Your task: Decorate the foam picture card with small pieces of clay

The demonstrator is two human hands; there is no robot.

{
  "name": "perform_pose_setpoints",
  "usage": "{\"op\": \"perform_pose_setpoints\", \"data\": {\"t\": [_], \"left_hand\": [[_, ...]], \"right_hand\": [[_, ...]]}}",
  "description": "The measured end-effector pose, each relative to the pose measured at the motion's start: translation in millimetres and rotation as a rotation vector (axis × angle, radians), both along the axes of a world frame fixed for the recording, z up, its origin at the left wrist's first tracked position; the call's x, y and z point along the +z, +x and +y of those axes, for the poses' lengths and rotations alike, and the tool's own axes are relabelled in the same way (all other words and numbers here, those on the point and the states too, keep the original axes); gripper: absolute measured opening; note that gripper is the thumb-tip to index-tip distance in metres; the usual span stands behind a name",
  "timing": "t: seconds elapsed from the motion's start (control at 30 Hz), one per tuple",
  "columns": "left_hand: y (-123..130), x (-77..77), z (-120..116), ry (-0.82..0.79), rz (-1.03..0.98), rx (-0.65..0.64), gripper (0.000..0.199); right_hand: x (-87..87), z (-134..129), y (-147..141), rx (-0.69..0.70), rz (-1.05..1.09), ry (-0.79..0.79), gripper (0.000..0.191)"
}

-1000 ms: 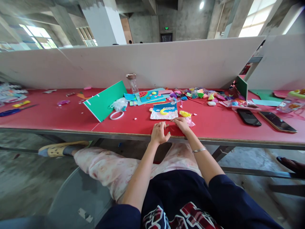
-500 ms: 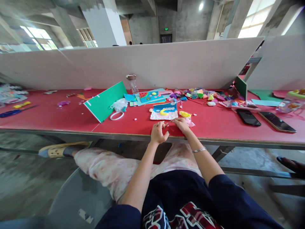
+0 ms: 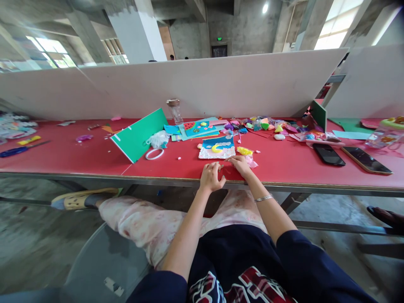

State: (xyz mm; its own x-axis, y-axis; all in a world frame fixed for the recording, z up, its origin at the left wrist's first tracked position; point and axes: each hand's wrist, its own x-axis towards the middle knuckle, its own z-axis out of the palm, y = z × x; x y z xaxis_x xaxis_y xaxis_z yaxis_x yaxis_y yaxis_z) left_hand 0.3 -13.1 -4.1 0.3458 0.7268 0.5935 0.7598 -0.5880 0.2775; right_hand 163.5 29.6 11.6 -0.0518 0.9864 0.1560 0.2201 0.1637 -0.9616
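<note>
Card (image 3: 208, 144), blue-and-white, yellow crescent (image 3: 215, 149); on desk (image 3: 290, 162). Left hand (image 3: 210, 176), right hand (image 3: 240, 165): near it, apart from each other; grip indiscernible.

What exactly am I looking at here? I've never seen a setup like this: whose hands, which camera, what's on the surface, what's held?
There's no machine: these are a person's bare left hand and right hand. The view comes from one camera worn on that person's head, looking forward and down.

Both hands are at the near side of a red table, just in front of a blue-and-white card bearing a yellow crescent. A yellow packet lies just beyond the right hand. A green board is to the left; two smartphones are to the right. Whether the fingers hold something small, I can't tell.
</note>
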Motion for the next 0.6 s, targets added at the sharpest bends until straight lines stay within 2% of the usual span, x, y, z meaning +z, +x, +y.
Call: {"op": "perform_pose_setpoints", "data": {"t": [0.1, 0.23, 0.6], "left_hand": [[1.0, -0.7, 0.0, -0.002, 0.016, 0.022, 0.020], [2.0, -2.0, -0.5, 0.012, 0.020, 0.037, 0.018], [2.6, -3.6, 0.2, 0.014, 0.024, 0.056, 0.015]], "right_hand": [[-0.4, -0.5, 0.5, 0.016, 0.124, -0.019, 0.026], [0.4, -1.2, 1.4, 0.107, 0.266, -0.035, 0.031], [7.7, -6.7, -4.7, 0.048, 0.294, -0.066, 0.017]]}}
